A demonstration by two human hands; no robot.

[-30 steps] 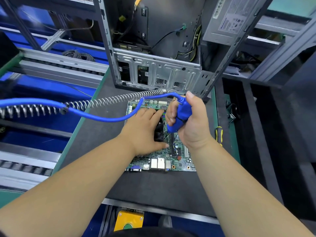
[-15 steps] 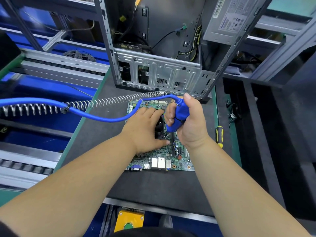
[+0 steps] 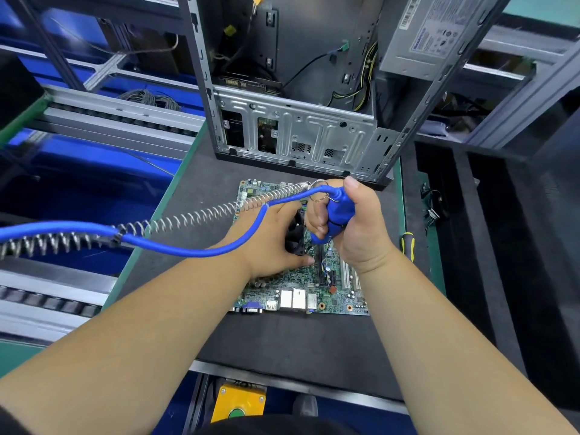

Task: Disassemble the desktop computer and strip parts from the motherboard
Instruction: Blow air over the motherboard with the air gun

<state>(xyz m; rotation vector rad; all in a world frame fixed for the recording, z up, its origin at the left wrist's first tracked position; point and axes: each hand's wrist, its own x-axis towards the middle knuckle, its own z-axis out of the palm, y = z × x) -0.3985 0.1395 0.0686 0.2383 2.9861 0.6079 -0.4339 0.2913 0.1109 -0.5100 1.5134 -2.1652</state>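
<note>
- Nearest, lying flat on the dark mat [image 3: 282, 343]: the motherboard [image 3: 301, 287], port side toward the wearer.
- Resting on the board, left hand [image 3: 270, 246], fingers around the black cooler fan [image 3: 296, 233], apparently steadying it; grip only partly visible.
- Just beside it, right hand [image 3: 354, 227] clenched around the blue pneumatic screwdriver [image 3: 334, 215], tip down at the board, blue hose [image 3: 188, 246] trailing left.
- Probably light but stiff and fragile; best held by bare edges or the cooler, not pins or slots.
- Farther back, upright, open computer case [image 3: 298, 133], power supply [image 3: 433, 36] inside.
</note>
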